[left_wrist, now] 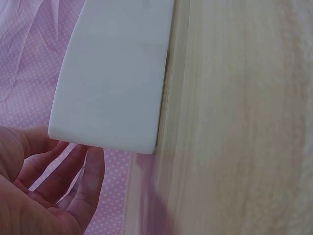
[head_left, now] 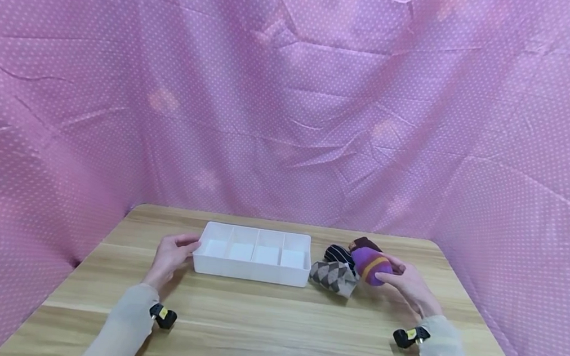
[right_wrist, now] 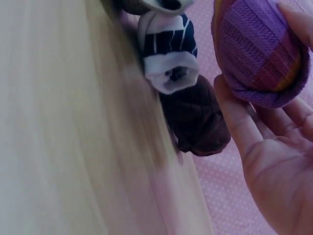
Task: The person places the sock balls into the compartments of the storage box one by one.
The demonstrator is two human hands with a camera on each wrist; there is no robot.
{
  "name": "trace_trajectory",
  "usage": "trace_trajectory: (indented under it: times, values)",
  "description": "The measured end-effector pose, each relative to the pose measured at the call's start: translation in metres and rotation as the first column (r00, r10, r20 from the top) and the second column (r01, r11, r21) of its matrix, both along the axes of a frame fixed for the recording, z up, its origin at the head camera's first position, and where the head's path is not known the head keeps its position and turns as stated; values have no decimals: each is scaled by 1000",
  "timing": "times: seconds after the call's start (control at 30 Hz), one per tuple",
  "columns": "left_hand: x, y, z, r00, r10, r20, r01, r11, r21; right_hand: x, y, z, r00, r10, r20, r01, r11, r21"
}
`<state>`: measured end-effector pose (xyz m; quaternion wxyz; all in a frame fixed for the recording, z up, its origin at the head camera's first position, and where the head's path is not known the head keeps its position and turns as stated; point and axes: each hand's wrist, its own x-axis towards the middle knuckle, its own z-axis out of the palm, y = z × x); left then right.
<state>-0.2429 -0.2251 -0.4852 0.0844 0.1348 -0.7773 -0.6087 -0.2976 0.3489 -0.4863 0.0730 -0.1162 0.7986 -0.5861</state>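
A white box [head_left: 265, 273] with a row of compartments stands on the table, left of the middle. At its left end my left hand [head_left: 168, 258] rests its fingertips against the end wall, fingers loosely extended in the left wrist view. My right hand [head_left: 414, 285] pinches a rolled purple sock [head_left: 366, 263] with an orange stripe between thumb and fingers. In the right wrist view the sock is held off the table. Close to it lie a dark brown rolled sock [right_wrist: 198, 120], a black sock with white stripes [head_left: 338, 254] and a grey argyle sock [head_left: 333, 277].
The wooden table [head_left: 272, 329] has rounded far corners. Pink dotted cloth [head_left: 290, 116] hangs behind it and along both sides. The three lying socks sit just right of the box, the argyle one right at its end.
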Motion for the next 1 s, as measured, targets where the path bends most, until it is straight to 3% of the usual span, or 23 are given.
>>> trace_trajectory:
  times: [0.57,1.0]
  values:
    - [-17,-8,0,1000,-19,7,19,1000,-22,-8,-38,13,997,-19,-71,22,999,41]
    - [-17,-9,1,1000,-13,28,13,1000,-13,-17,-73,12,999,-32,-43,27,992,-123]
